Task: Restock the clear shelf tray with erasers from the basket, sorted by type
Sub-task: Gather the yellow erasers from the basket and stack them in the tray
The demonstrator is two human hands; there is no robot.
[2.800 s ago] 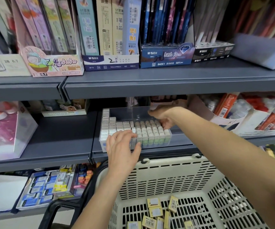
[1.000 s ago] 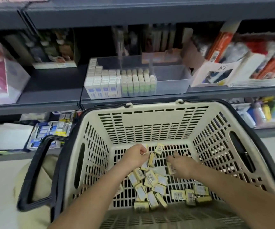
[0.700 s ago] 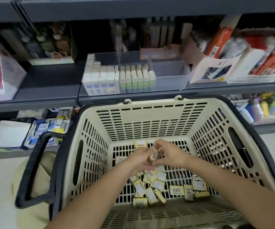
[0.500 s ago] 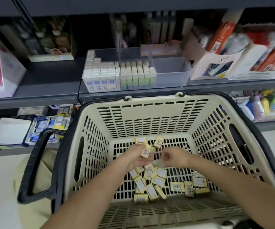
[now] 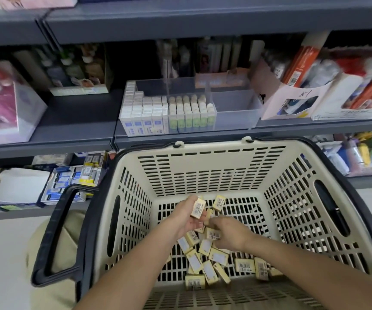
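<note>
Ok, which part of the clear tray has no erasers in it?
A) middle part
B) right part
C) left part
B: in the clear tray, the right compartment shows only bare plastic, while blue-labelled erasers stand in the left one and green-labelled erasers in the middle.

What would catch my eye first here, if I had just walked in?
The big cream basket fills the foreground, with both hands down in it. The left hand holds a yellow eraser, and the right hand pinches another from the loose pile. Behind, on the grey shelf, the clear tray shows tidy rows of white erasers and green erasers.
</note>
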